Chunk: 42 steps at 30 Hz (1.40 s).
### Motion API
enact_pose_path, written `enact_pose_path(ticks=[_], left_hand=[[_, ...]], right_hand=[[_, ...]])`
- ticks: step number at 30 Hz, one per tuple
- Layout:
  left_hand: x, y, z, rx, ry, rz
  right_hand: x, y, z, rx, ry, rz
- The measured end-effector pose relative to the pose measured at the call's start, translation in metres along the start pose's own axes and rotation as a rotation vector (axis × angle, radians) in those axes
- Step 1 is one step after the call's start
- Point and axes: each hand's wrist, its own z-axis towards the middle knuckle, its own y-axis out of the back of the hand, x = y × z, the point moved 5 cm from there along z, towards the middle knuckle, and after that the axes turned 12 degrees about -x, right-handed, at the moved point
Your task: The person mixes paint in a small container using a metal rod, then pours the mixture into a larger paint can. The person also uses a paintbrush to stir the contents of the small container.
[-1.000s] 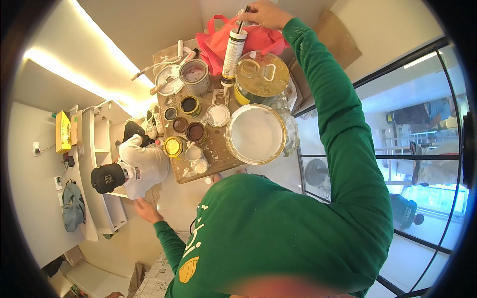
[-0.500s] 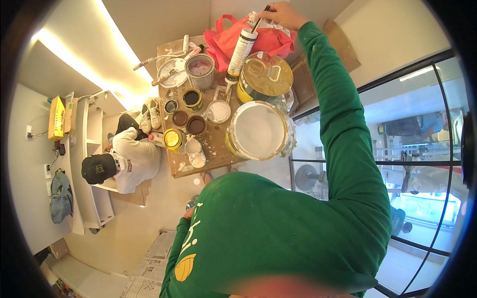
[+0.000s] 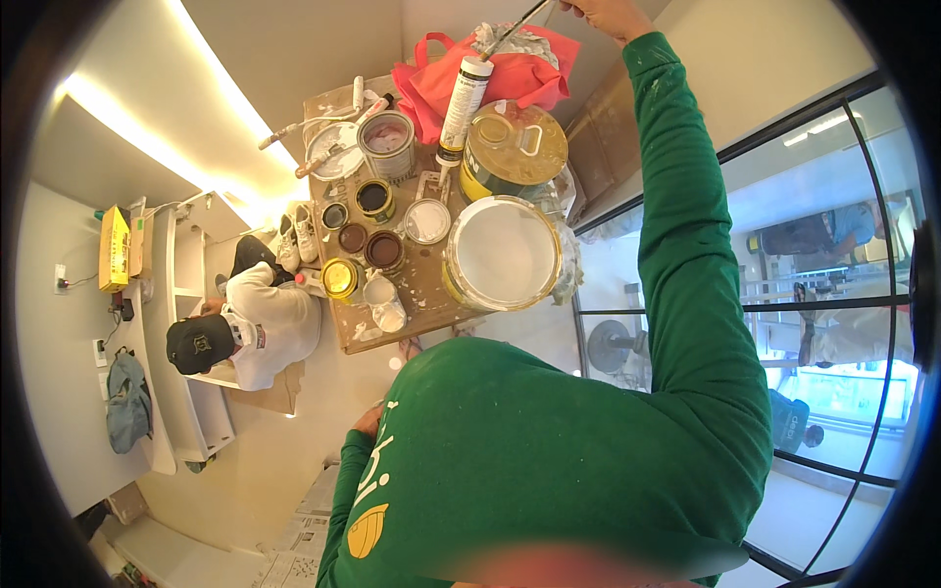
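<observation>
Raised higher since before, right hand (image 3: 610,12) grips a caulking gun (image 3: 469,93) above the table (image 3: 423,284); bead unlaid; left hand's (image 3: 370,419) grip unclear.

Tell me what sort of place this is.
Probably a room under renovation or painting: a board crowded with open paint cans, a large bucket of white paint, and a caulk tube lifted by the right hand.

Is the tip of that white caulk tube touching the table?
Cannot tell. In the head view the caulk tube hangs from the right hand, its nozzle overlapping the cluttered table.
</observation>
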Motion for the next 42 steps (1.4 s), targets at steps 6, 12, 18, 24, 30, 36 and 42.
enact_pose_path(ticks=[6,12,18,24,30,36,42], left_hand=[[-0.023,-0.004,-0.012,-0.019,-0.039,0.189],[-0.057,-0.004,-0.035,-0.019,-0.725,0.69],[-0.072,-0.01,-0.039,-0.062,-0.362,0.564],[-0.07,-0.009,-0.04,-0.107,-0.325,0.544],[-0.07,-0.01,-0.046,-0.121,-0.406,0.473],[-0.067,-0.008,-0.046,-0.162,-0.298,0.413],[-0.074,-0.008,-0.047,-0.075,-0.549,0.536]], right_hand=[[0.008,0.003,-0.003,-0.007,-0.016,-0.007],[0.007,-0.005,0.001,-0.001,-0.014,-0.053],[0.003,-0.077,-0.001,0.216,0.188,-0.244],[-0.017,-0.123,-0.009,0.452,-0.023,-0.176],[-0.017,-0.128,-0.004,0.49,0.035,-0.127],[-0.026,-0.082,0.01,0.36,-0.028,-0.183],[-0.051,-0.037,0.01,0.226,-0.147,-0.06]])
